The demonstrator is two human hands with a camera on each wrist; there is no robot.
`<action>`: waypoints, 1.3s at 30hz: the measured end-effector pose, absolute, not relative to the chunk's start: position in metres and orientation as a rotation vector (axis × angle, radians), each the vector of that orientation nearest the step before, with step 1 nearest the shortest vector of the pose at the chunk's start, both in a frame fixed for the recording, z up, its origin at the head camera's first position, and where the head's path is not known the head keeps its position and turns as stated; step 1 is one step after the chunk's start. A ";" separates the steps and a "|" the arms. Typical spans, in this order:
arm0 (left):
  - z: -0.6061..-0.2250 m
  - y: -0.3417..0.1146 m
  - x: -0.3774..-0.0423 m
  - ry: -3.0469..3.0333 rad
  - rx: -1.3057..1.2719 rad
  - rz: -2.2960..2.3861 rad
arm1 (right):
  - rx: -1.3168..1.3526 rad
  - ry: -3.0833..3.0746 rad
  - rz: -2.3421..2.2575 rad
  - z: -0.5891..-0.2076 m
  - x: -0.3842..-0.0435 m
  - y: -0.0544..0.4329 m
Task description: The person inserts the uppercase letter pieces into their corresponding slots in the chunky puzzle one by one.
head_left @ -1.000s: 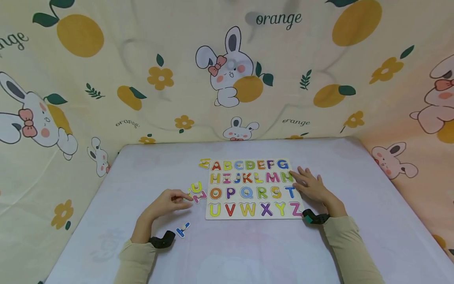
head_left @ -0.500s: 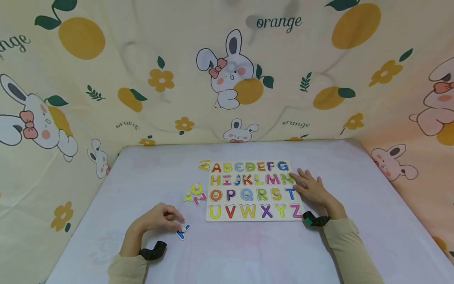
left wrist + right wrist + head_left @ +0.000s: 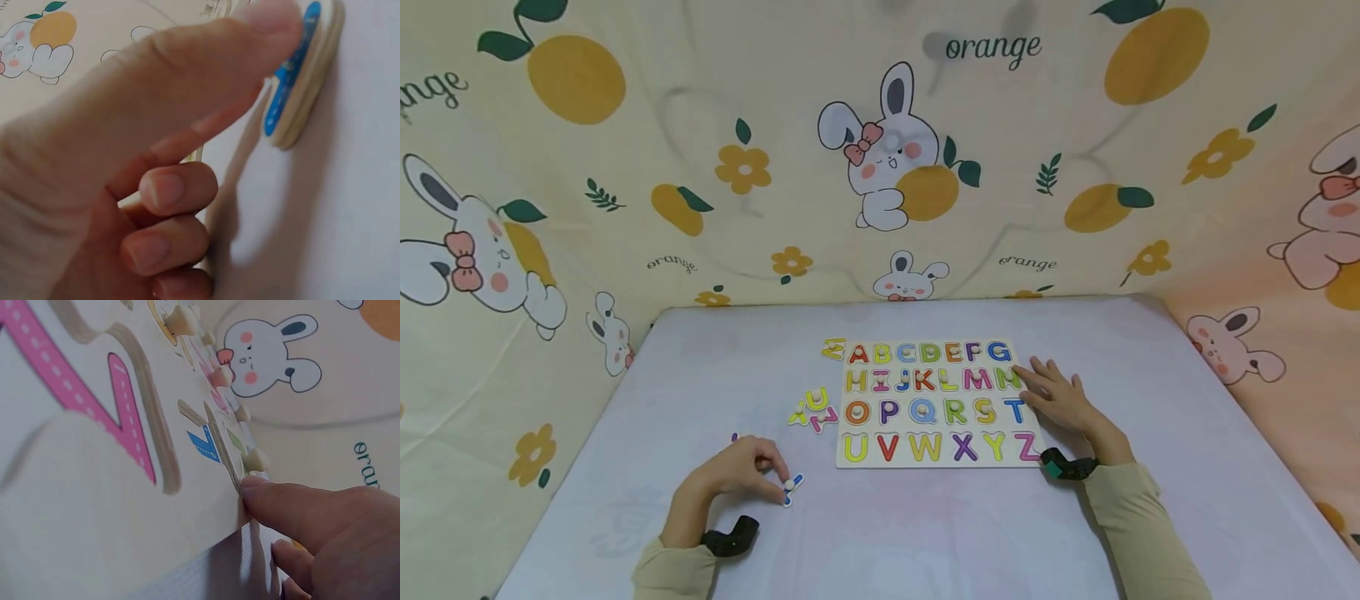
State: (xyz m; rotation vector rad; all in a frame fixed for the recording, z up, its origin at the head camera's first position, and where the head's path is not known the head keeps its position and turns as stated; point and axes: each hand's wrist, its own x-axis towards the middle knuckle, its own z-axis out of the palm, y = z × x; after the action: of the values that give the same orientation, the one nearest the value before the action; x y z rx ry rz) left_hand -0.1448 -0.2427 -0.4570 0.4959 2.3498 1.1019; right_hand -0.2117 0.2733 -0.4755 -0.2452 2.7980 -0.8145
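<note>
Shifted toward 7 o'clock since one second ago, our left hand [image 3: 739,470] pinches the blue T piece [image 3: 795,482] in its fingers, at 8 o'clock from the letter board [image 3: 942,428]. Our right hand [image 3: 1063,400] rests, fingers spread, on the letter board's 3 o'clock edge. We note a white surface [image 3: 925,533] meeting a rabbit-printed backdrop [image 3: 1000,150] at 12 o'clock.

left grip [image 3: 735,468]: thumb and index finger pinching, other fingers curled | right grip [image 3: 1063,400]: fingers extended, spread
</note>
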 end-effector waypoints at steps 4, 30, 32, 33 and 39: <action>-0.460 -0.239 -0.146 2.406 0.503 1.044 | -0.241 2.796 -0.808 -0.477 -0.212 0.274; -0.445 -0.203 -0.173 2.552 0.630 1.167 | -0.249 2.795 -0.798 -0.478 -0.213 0.275; -0.441 -0.197 -0.176 2.569 0.655 1.165 | -0.255 2.800 -0.797 -0.478 -0.213 0.275; -0.439 -0.194 -0.177 2.575 0.668 1.163 | -0.260 2.803 -0.797 -0.478 -0.213 0.275; -0.433 -0.173 -0.188 2.584 0.762 1.174 | -0.262 2.809 -0.794 -0.478 -0.212 0.276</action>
State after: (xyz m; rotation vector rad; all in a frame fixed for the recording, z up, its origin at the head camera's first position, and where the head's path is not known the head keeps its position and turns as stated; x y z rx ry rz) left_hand -0.1882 -0.1730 -0.4329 0.7621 2.5841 1.1739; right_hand -0.2120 0.2757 -0.4775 -0.2616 2.8088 -0.7941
